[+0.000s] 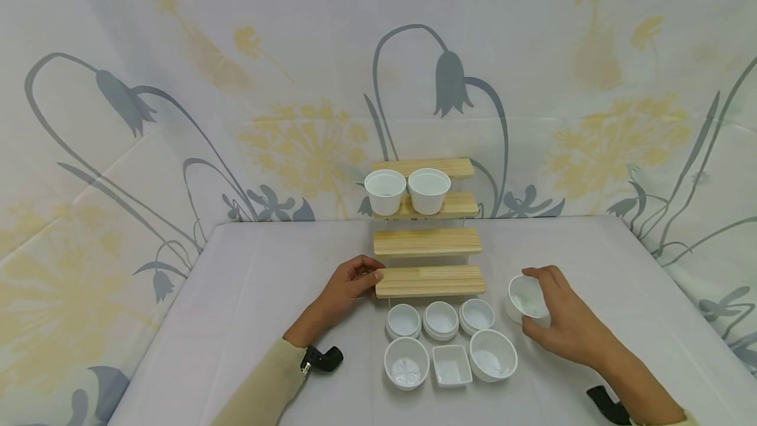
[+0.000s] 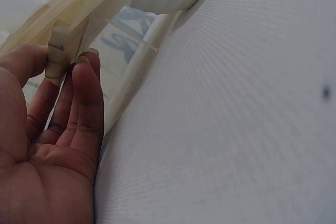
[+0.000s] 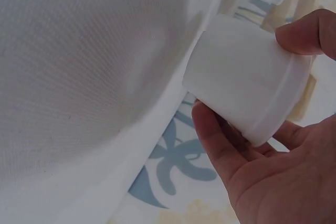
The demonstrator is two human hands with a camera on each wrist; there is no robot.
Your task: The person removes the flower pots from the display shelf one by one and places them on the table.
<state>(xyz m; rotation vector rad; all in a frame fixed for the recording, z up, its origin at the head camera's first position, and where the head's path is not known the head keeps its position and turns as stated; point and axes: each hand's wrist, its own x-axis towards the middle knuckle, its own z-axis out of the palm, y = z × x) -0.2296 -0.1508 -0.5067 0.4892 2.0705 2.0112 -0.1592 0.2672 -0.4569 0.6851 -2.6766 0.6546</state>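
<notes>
The left hand (image 1: 347,286) had its fingers pinched on the left end of the lowest plank (image 1: 430,281) of a wooden rack (image 1: 427,242), near the middle of the desk's (image 1: 284,248) far edge. The right hand (image 1: 562,319) grasped a white cup (image 1: 526,294) between rack and right edge. Two white cups (image 1: 386,194) stood higher on the rack; small cups (image 1: 441,318), larger cups (image 1: 407,363) and a square dish (image 1: 452,365) sat nearer the front edge.
</notes>
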